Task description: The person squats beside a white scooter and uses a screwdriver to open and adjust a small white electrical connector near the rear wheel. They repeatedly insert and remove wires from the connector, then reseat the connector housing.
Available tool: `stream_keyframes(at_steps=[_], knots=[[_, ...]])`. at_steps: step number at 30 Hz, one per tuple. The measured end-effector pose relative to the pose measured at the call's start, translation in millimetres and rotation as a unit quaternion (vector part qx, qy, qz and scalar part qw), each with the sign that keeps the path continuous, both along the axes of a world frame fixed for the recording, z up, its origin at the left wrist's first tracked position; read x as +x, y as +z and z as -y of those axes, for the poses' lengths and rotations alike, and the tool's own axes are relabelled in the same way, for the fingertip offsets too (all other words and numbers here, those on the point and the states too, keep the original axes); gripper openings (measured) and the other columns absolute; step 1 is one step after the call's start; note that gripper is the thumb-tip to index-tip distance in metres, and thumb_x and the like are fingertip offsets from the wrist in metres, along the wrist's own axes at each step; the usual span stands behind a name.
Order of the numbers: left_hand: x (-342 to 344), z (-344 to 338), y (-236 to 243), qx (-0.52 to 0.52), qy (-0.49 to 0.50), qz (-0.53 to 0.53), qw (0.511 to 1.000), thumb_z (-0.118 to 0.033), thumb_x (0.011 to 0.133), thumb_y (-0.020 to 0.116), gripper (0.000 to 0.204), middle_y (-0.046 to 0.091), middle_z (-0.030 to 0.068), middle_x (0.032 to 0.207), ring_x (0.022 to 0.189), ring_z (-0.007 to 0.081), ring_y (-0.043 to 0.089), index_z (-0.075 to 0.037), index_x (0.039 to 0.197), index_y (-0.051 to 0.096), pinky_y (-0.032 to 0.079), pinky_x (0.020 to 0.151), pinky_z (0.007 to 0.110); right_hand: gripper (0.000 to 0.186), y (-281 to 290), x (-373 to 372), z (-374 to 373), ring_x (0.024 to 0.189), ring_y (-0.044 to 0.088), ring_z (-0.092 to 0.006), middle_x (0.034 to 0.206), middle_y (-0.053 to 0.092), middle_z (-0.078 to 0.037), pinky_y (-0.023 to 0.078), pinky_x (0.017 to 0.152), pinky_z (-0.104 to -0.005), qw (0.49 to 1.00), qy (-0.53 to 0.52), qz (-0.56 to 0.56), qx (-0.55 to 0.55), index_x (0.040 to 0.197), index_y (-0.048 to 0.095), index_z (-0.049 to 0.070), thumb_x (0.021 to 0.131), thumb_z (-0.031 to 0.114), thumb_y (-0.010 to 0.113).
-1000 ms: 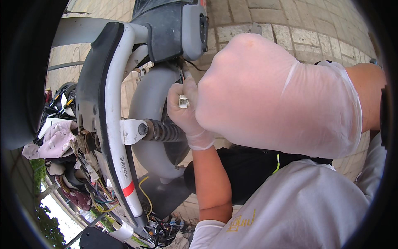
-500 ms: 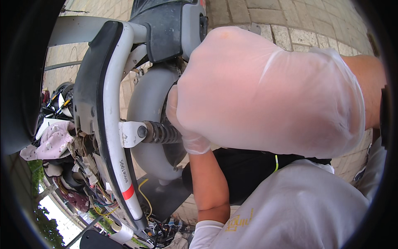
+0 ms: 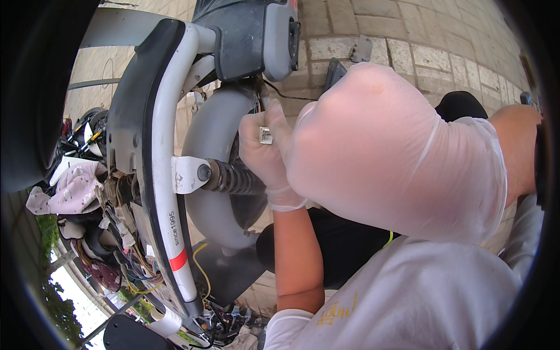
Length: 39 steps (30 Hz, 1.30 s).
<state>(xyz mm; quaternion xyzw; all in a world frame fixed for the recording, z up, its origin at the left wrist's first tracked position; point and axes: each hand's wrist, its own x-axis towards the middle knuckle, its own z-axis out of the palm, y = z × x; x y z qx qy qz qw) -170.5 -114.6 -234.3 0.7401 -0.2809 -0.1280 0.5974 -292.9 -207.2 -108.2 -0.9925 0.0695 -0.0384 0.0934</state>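
Both my hands wear thin translucent gloves and meet beside the scooter's rear wheel. My left hand (image 3: pixel 259 154) is closed, with a small white plastic connector (image 3: pixel 266 135) showing between its fingers. Just right of it, my right hand (image 3: pixel 356 140) is curled closed, its back turned up toward me. Its fingertips are mostly hidden, so what they grip cannot be made out. Thin wires (image 3: pixel 256 104) run down from the scooter body behind my left fingers. A grey wheel cover (image 3: pixel 201 146) and a coil-spring shock absorber (image 3: pixel 236 178) lie left of my hands.
The scooter's white frame tube (image 3: pixel 160 134) with black trim crosses the left side. Beyond it are a pink cloth (image 3: pixel 76 189) and a tangle of wiring (image 3: pixel 137 262). A dark object (image 3: pixel 334 74) and a grey piece (image 3: pixel 361 49) rest on the paving (image 3: pixel 379 26).
My right hand has shifted right and slightly down, uncovering my left fingers and the white connector. A black lead and a dark object on the paving have come into sight.
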Motion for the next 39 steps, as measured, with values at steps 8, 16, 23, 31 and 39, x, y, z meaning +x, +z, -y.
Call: stream_keyframes(at_steps=[8,16,23,31,39], knots=[[6,0,-7,-0.026,-0.065,-0.025,0.997,-0.018,0.092,0.072,0.029,0.051,-0.0028,0.069,0.063,0.0050,0.042,-0.005,0.074,0.054,0.037,0.057,0.024,0.031,7,-1,10,0.049,0.056,-0.0165,0.055,0.053,-0.002,0.041,0.046,-0.0306,0.996,0.029,0.061,-0.059,0.085,0.068,0.003,0.062,0.024,0.070],[13,-6,-8,0.031,0.006,-0.108,0.994,-0.019,0.092,0.073,0.028,0.048,-0.0045,0.070,0.065,0.0054,0.040,-0.004,0.075,0.055,0.036,0.060,0.023,0.025,13,-11,-8,0.043,0.048,-0.0157,0.052,0.046,-0.002,0.034,0.040,-0.0315,0.980,0.043,-0.052,-0.189,0.096,0.072,0.007,0.075,0.020,0.070],[14,-8,-16,-0.050,-0.037,-0.066,0.996,-0.022,0.091,0.074,0.029,0.050,-0.0059,0.072,0.067,0.0042,0.041,-0.005,0.075,0.057,0.036,0.062,0.021,0.047,-7,-28,16,0.044,0.055,-0.0167,0.057,0.056,-0.003,0.038,0.038,-0.0327,0.998,0.035,0.012,-0.058,0.117,0.071,0.014,0.071,0.018,0.067],[9,-4,-19,-0.056,-0.016,-0.057,0.997,-0.023,0.091,0.075,0.029,0.052,-0.0048,0.072,0.068,0.0057,0.043,-0.004,0.076,0.058,0.038,0.063,0.022,0.058,-23,-25,8,0.044,0.055,-0.0168,0.058,0.056,-0.002,0.041,0.038,-0.0321,0.999,-0.006,0.039,-0.032,0.127,0.066,0.014,0.069,0.016,0.067],[11,-4,-21,-0.080,-0.032,-0.096,0.992,-0.018,0.090,0.075,0.025,0.053,-0.0048,0.073,0.067,0.0049,0.044,-0.005,0.077,0.058,0.038,0.062,0.021,0.062,-24,-20,1,0.045,0.055,-0.0153,0.059,0.055,-0.002,0.040,0.038,-0.0315,0.995,-0.018,0.085,-0.042,0.129,0.065,0.012,0.067,0.020,0.068]])
